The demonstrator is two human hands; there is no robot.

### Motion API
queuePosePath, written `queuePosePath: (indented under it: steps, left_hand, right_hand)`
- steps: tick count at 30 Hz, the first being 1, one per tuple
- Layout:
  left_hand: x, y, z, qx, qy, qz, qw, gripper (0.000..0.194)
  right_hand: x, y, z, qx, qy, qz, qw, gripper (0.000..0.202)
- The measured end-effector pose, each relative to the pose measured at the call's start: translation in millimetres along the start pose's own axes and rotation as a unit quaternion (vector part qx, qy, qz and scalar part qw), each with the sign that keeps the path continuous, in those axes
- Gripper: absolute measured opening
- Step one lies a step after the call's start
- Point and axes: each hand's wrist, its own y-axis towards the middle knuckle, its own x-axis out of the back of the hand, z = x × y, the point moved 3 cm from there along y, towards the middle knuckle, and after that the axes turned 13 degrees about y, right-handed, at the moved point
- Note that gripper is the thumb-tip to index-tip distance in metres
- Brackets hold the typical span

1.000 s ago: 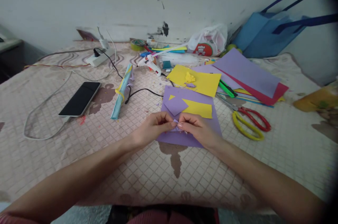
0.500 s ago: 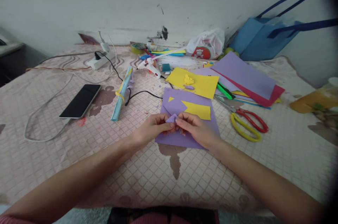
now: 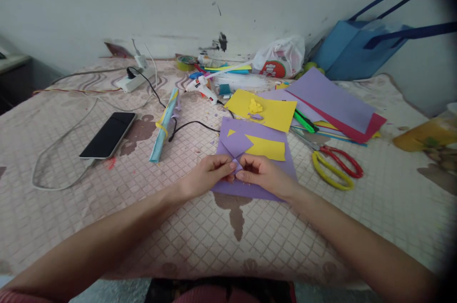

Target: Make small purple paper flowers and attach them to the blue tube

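Between my hands is a small folded piece of purple paper [image 3: 237, 166]. My left hand [image 3: 213, 173] pinches its left side, thumb on top. From the right, my right hand [image 3: 262, 175] pinches the same piece with thumb and forefinger. Both hands are just above a purple sheet [image 3: 257, 191] lying on the table. A purple square [image 3: 236, 143] and a yellow paper strip [image 3: 268, 148] rest on that sheet, beyond my fingers. The undersides of the folded piece are hidden by my fingers.
Scissors [image 3: 335, 167] and a green utility knife [image 3: 304, 121] lie to the right. Farther back are a yellow sheet [image 3: 276, 115] and a glue gun [image 3: 203, 89] with a black cord. On the left sit a rolled blue paper [image 3: 160, 138] and a charging phone [image 3: 109, 135].
The folded purple piece has turned and dropped slightly between my fingers. My right fingers have shifted their pinch on it, and more of the purple square behind shows.
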Motion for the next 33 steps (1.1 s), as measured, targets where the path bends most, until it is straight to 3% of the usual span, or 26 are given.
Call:
queuePosePath:
  steps: [3,6,10,14,19,22,28,33]
  left_hand:
    - [-0.3,-0.8,-1.1,-0.017,0.002,-0.01,1.0,0.033]
    - [0.6,-0.7,0.3,0.002,-0.028,-0.001,1.0,0.037]
    - [0.3,-0.6,4.7,0.104,-0.106,0.044,0.988,0.054]
    - [-1.5,-0.8,7.8,0.168,-0.191,0.04,0.966,0.035]
    - [1.6,0.0,10.8,0.151,-0.2,-0.011,0.968,0.029]
    - [3.2,-0.2,10.7,0.136,-0.178,-0.027,0.974,0.028]
    - [1.2,-0.7,10.5,0.145,-0.23,-0.014,0.962,0.028]
    - [1.8,1.2,14.0,0.126,-0.265,-0.025,0.956,0.02]
  right_hand:
    - [1.0,-1.5,4.6,0.031,-0.028,0.001,0.999,0.029]
    - [1.0,-3.7,11.2,0.109,-0.113,-0.034,0.987,0.029]
    - [0.4,-8.3,15.2,0.242,-0.286,-0.073,0.924,0.019]
    - [0.5,-11.2,13.3,0.341,-0.378,-0.05,0.859,0.016]
    - [4.1,-10.0,15.4,0.319,-0.343,-0.071,0.881,0.026]
    - [2.8,-10.3,17.4,0.324,-0.319,-0.078,0.887,0.022]
    - [2.5,-10.0,17.1,0.337,-0.338,-0.081,0.875,0.019]
    - [2.6,-9.4,15.6,0.358,-0.382,-0.08,0.849,0.021]
